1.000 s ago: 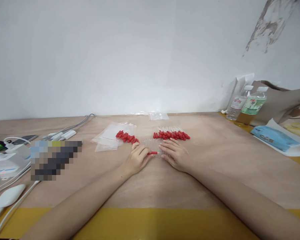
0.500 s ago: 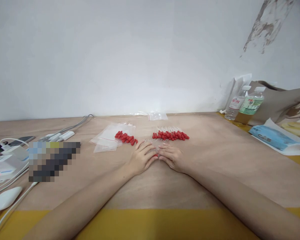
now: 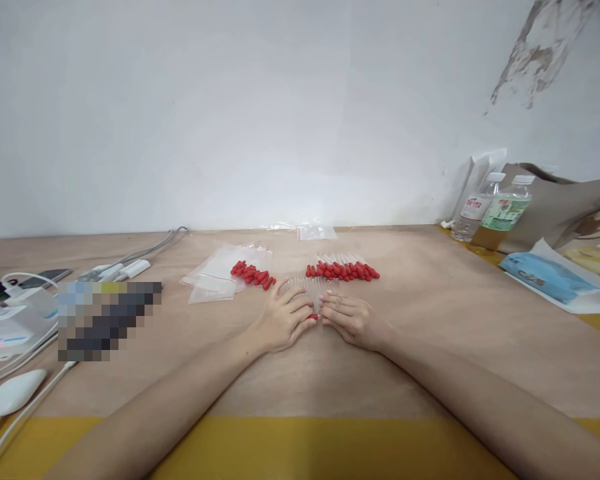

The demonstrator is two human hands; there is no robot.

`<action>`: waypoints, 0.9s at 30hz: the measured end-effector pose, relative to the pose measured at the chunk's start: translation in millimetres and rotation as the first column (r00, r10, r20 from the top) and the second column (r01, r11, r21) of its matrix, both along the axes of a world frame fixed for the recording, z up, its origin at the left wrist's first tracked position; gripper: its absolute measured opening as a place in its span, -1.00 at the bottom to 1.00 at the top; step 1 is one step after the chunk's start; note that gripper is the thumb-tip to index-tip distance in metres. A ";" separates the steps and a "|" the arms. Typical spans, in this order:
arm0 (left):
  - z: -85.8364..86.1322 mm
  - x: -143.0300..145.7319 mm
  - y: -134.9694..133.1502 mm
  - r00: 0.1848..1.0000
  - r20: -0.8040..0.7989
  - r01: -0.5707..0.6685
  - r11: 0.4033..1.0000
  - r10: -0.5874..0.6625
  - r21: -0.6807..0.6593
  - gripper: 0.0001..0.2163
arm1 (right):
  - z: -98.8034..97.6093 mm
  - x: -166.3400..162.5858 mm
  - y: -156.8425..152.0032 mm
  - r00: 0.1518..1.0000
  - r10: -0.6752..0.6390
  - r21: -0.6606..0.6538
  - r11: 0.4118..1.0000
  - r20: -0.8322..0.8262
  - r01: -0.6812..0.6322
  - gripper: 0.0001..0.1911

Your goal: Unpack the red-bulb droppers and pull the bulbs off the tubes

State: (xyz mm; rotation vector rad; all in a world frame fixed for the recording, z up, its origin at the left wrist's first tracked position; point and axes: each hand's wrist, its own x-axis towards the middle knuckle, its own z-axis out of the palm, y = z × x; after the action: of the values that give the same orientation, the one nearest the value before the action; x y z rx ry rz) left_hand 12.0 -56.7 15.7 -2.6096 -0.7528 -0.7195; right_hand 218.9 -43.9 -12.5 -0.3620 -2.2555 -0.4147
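A row of clear thin tubes (image 3: 305, 288) lies on the table, with both hands over its near end. My left hand (image 3: 284, 320) is curled, and a small red rubber bulb (image 3: 313, 316) shows at its thumb and fingertips. My right hand (image 3: 351, 319) is closed with its fingertips beside that bulb; what they pinch is hidden. Behind my left hand lies a pile of loose red rubber bulbs (image 3: 253, 274). Behind my right hand, clear droppers with red bulbs (image 3: 343, 270) lie side by side, bulbs toward me.
Flat zip bags (image 3: 213, 270) lie at the left, another bag (image 3: 316, 233) by the wall. Chargers and cables (image 3: 17, 327) crowd the far left beside a pixelated patch. Two bottles (image 3: 503, 212), a blue tissue pack (image 3: 545, 275) and a grey bag (image 3: 555, 203) stand at the right.
My right hand has shifted slightly right and toward me, uncovering more of the clear tubes. The red bulb at my left fingertips shows a little more.
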 end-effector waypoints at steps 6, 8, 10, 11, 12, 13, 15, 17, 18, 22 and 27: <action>0.4 -1.2 -3.0 1.000 0.008 0.012 0.998 -0.011 -0.069 -0.81 | 5.6 2.9 -4.6 0.999 -0.016 0.096 0.995 0.050 0.011 -0.81; 0.3 -2.0 -4.0 1.000 0.008 0.017 0.996 -0.016 -0.093 -0.81 | 7.1 4.6 -5.6 0.997 -0.015 0.115 0.993 0.070 0.007 -0.81; 0.5 -3.0 -5.0 1.000 0.008 0.021 0.993 -0.020 -0.115 -0.81 | 8.7 6.2 -6.4 0.995 -0.014 0.128 0.992 0.099 0.001 -0.80; 0.7 -3.5 -5.5 1.000 0.008 0.023 0.992 -0.022 -0.124 -0.81 | 9.5 6.8 -6.7 0.994 -0.011 0.135 0.991 0.112 -0.004 -0.80; 0.9 -3.9 -5.9 1.000 0.010 0.026 0.991 -0.025 -0.130 -0.81 | 10.2 7.2 -6.9 0.992 -0.009 0.138 0.990 0.124 -0.009 -0.79; 1.1 -4.4 -6.2 0.999 0.013 0.031 0.991 -0.029 -0.133 -0.81 | 10.6 7.2 -7.0 0.991 -0.007 0.138 0.990 0.133 -0.012 -0.79; 1.2 -4.9 -6.7 0.999 0.021 0.037 0.991 -0.034 -0.132 -0.80 | 10.5 6.4 -7.0 0.992 -0.006 0.110 0.994 0.129 -0.008 -0.79; 0.5 -4.6 -6.9 0.999 0.035 0.030 0.993 -0.026 -0.117 -0.80 | 8.8 4.6 -6.8 0.996 -0.007 0.035 0.999 0.091 0.003 -0.80; -0.1 -4.1 -6.9 0.999 0.045 0.019 0.994 -0.014 -0.105 -0.81 | 7.5 3.5 -6.7 0.998 -0.011 -0.016 1.000 0.063 0.012 -0.81; -3.8 0.3 -5.0 0.996 0.083 -0.023 1.000 0.025 -0.019 -0.84 | 2.0 -1.4 -6.4 0.999 -0.039 -0.210 0.977 -0.035 0.031 -0.82; -5.4 5.1 -1.3 0.999 0.044 0.014 0.992 -0.020 0.129 -0.87 | -1.4 -6.8 -6.2 0.998 0.026 -0.298 0.954 -0.051 -0.040 -0.79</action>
State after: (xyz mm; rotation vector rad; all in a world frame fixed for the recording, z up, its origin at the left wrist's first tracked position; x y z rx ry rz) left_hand 17.1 -58.1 10.3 -2.4940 -0.6741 -0.8073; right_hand 212.1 -50.1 -13.9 -0.4831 -2.2765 -0.0442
